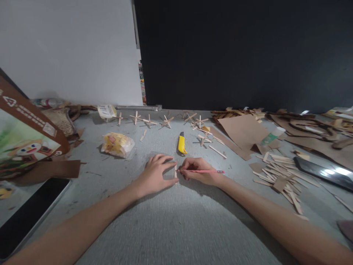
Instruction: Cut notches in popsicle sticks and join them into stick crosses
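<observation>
While my left hand [158,173] pins it to the grey tabletop [176,224], the wooden stick [175,172] lies directly in front of me, between my two hands. It is short, narrow, flat and pale, its length pointing away from me; my fingers cover parts of it, so I cannot make out its ends clearly. My left thumb and forefinger are spread apart along it — thumb at the nearer part, forefinger at the farther — holding it down, with the other fingers fanned forward over the table. My right hand [200,171] is curled closed around a slim pinkish-red pencil [205,171], gripped close to its tip. The pencil lies nearly level, its tip at the stick's right edge and its back end reaching out to the right over my hand. Both my forearms come in low from the near corners and converge at the stick. Just beyond my hands lies a yellow utility knife [181,144], and farther back stand small crossed-stick pieces [167,122].
</observation>
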A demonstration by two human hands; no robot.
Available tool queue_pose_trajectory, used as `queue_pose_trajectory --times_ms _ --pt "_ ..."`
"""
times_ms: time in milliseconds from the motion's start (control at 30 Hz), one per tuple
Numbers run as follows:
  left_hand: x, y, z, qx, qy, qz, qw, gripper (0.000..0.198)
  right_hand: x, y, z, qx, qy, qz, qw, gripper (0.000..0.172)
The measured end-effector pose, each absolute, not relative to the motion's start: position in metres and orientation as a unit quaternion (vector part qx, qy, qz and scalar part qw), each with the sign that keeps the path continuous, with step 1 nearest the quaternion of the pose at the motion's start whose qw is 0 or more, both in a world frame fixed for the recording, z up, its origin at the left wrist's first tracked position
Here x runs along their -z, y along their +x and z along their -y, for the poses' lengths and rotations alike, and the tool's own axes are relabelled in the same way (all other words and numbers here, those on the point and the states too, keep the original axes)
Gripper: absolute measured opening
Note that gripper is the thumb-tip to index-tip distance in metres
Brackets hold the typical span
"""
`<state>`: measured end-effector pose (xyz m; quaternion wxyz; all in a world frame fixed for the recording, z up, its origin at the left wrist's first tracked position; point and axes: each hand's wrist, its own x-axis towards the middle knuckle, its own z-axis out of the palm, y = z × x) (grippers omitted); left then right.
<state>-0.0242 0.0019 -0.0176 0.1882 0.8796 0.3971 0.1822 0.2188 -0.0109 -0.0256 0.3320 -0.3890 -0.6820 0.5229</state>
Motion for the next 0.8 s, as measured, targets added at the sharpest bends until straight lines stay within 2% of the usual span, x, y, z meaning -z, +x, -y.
queue_pose_trajectory --times_ms 800 --pt "0.0172 -0.0236 -0.0025 -0.177 0.883 -0.395 0.182 0.054 0.0232 0.2162 0.0129 -0.523 -0.402 0.673 0.335 0.032"
